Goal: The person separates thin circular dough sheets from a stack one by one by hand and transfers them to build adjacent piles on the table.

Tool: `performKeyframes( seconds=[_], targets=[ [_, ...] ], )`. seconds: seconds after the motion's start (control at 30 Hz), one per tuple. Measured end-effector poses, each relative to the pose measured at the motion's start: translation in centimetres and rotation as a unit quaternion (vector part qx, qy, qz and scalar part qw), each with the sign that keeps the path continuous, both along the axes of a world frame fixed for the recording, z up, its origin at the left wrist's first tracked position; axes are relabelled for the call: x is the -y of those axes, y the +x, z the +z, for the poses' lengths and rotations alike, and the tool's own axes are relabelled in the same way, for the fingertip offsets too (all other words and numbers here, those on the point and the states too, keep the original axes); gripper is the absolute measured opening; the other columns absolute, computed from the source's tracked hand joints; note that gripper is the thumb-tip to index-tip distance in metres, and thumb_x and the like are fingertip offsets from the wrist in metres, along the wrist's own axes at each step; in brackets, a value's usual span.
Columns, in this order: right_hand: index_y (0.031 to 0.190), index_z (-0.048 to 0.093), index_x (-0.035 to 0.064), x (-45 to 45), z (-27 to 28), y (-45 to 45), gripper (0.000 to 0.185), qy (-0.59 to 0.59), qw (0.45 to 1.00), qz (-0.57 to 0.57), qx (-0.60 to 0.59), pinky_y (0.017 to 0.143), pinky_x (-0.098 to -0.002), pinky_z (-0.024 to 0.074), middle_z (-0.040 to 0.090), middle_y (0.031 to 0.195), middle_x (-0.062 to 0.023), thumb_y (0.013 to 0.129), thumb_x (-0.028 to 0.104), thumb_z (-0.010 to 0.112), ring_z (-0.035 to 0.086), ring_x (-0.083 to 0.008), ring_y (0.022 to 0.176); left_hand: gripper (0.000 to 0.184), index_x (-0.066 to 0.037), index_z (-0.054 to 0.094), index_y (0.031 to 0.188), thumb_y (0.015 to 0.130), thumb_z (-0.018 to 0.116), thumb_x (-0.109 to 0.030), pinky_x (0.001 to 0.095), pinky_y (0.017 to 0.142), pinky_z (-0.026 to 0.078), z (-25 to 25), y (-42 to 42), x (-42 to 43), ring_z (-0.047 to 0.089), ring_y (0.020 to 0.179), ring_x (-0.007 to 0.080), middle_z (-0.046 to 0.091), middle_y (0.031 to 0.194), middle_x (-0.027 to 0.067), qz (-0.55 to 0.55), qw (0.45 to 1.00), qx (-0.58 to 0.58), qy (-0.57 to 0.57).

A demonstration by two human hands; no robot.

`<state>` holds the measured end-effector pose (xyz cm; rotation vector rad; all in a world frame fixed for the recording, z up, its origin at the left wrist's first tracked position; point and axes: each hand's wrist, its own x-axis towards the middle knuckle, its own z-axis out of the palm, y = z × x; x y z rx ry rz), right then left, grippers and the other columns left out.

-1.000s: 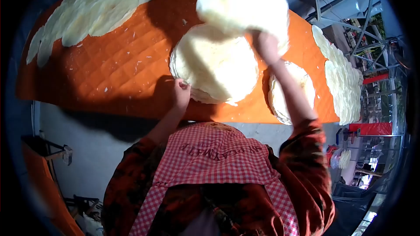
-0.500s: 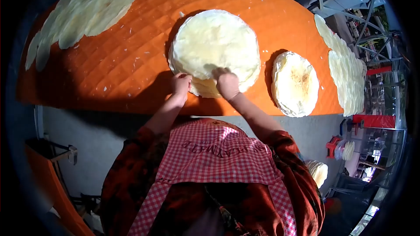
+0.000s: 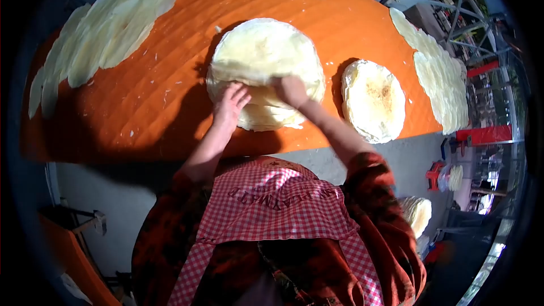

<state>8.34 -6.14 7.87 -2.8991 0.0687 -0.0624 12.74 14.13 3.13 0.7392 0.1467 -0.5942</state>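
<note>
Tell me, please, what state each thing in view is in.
Large stack: flat, top layer's near edge seemingly lifted.
Small stack: flat, browned on top.
Left sheets: spread, overlapping.
Right sheets: spread, overlapping.
Orange cover: spread, flecked.
Apron: worn.
Left hand: at large stack, fingers extended.
Right hand: blurred, at large stack.

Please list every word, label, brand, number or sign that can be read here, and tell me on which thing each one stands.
"PLAYMATE": on the checked apron.
More letters beside it on the apron: too distorted by folds to read surely.
Thin round sheets and orange cloth: no readable text.
Background at picture right: too small and blurred to read anything.
</note>
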Motion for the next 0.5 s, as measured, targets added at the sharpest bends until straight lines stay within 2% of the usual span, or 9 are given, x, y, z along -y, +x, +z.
performKeyframes(
  seconds=[0.07, 0.13, 0.17, 0.23, 0.3, 0.33, 0.4, 0.43, 0.5],
  targets=[
    [0.075, 0.064, 0.0029, 2.4, 8.3, 2.8, 0.012, 0.044, 0.991, 0.047, 0.114, 0.065, -0.0476, 0.0479, 0.063, 0.075, -0.0204, 0.075, 0.012, 0.057, 0.060, -0.0382, 0.070, 0.045, -0.008, 0.040, 0.125, 0.087, 0.059, -0.022, 0.0464, 0.096, 0.043, -1.0, 0.3, -1.4, 0.043, 0.122, 0.0297, 0.044, 0.128, 0.0120, 0.012, 1.000, 0.002, 0.003],
    [0.081, 0.066, 0.0019, 3.5, 19.1, 3.4, 0.017, 0.191, 0.977, 0.052, 0.082, 0.064, -0.0435, 0.0480, 0.063, 0.083, -0.0238, 0.077, 0.017, 0.061, 0.062, -0.0357, 0.072, 0.055, -0.012, 0.036, 0.129, 0.084, 0.063, -0.027, 0.0422, 0.090, 0.043, -2.7, 1.0, -2.2, 0.045, 0.117, 0.0239, 0.045, 0.124, 0.0078, -0.044, 0.994, 0.036, 0.088],
    [0.088, 0.066, 0.0015, 4.9, 21.8, 5.4, 0.021, -0.021, 1.000, 0.015, 0.010, 0.065, -0.0395, 0.0488, 0.065, 0.081, -0.0211, 0.076, 0.019, 0.065, 0.062, -0.0236, 0.066, 0.056, -0.012, 0.035, 0.130, 0.084, 0.064, -0.028, 0.0421, 0.089, 0.043, -1.9, 0.9, -2.1, 0.045, 0.115, 0.0227, 0.046, 0.122, 0.0063, -0.059, 0.989, 0.034, 0.131],
    [0.093, 0.066, 0.0012, 3.4, 30.1, 2.1, 0.024, 0.024, 0.998, -0.034, 0.053, 0.064, -0.0368, 0.0499, 0.067, 0.078, -0.0142, 0.076, 0.017, 0.065, 0.061, -0.0155, 0.068, 0.059, -0.013, 0.035, 0.131, 0.083, 0.065, -0.030, 0.0418, 0.088, 0.042, 0.5, 0.4, -1.7, 0.045, 0.113, 0.0201, 0.047, 0.119, 0.0034, -0.087, 0.973, 0.029, 0.213],
    [0.097, 0.066, -0.0011, 8.1, 30.1, 2.0, 0.027, 0.238, 0.966, -0.099, -0.009, 0.067, -0.0338, 0.0518, 0.068, 0.082, -0.0101, 0.077, 0.016, 0.065, 0.065, -0.0169, 0.074, 0.066, -0.013, 0.034, 0.136, 0.084, 0.064, -0.039, 0.0456, 0.094, 0.038, -1.8, 2.3, -1.9, 0.047, 0.113, 0.0246, 0.047, 0.127, 0.0038, -0.039, 0.999, -0.008, 0.015],
    [0.091, 0.068, -0.0015, 9.0, 28.3, 1.3, 0.027, 0.427, 0.902, -0.058, 0.020, 0.065, -0.0282, 0.0509, 0.066, 0.077, -0.0040, 0.076, 0.021, 0.066, 0.062, -0.0135, 0.067, 0.064, -0.012, 0.036, 0.135, 0.084, 0.063, -0.041, 0.0448, 0.095, 0.039, -0.7, 2.7, -2.4, 0.047, 0.115, 0.0252, 0.047, 0.129, 0.0051, -0.055, 0.997, -0.009, -0.050],
    [0.100, 0.066, -0.0022, 11.8, 23.5, 0.7, 0.033, 0.438, 0.882, -0.173, -0.033, 0.072, -0.0300, 0.0517, 0.067, 0.087, -0.0074, 0.078, 0.023, 0.068, 0.063, -0.0159, 0.076, 0.058, -0.009, 0.044, 0.131, 0.086, 0.060, -0.042, 0.0423, 0.098, 0.038, 2.4, 2.5, -3.4, 0.047, 0.118, 0.0247, 0.051, 0.129, 0.0068, -0.075, 0.989, -0.020, -0.126],
    [0.102, 0.065, -0.0020, 13.5, 20.5, 0.3, 0.034, 0.411, 0.886, -0.198, -0.084, 0.075, -0.0311, 0.0514, 0.066, 0.090, -0.0088, 0.079, 0.024, 0.070, 0.063, -0.0167, 0.079, 0.053, -0.006, 0.046, 0.128, 0.086, 0.060, -0.034, 0.0429, 0.099, 0.038, 2.5, 2.7, -3.6, 0.048, 0.118, 0.0257, 0.054, 0.125, 0.0086, -0.068, 0.989, -0.024, -0.130],
    [0.110, 0.062, 0.0000, 15.6, 10.4, -1.5, 0.034, 0.576, 0.788, -0.197, -0.089, 0.080, -0.0312, 0.0497, 0.064, 0.102, -0.0068, 0.083, 0.021, 0.066, 0.061, -0.0179, 0.089, 0.048, -0.003, 0.047, 0.126, 0.085, 0.057, -0.027, 0.0424, 0.099, 0.039, 2.0, 2.7, -4.0, 0.050, 0.116, 0.0264, 0.056, 0.122, 0.0105, -0.073, 0.993, -0.020, -0.092]
  ],
)
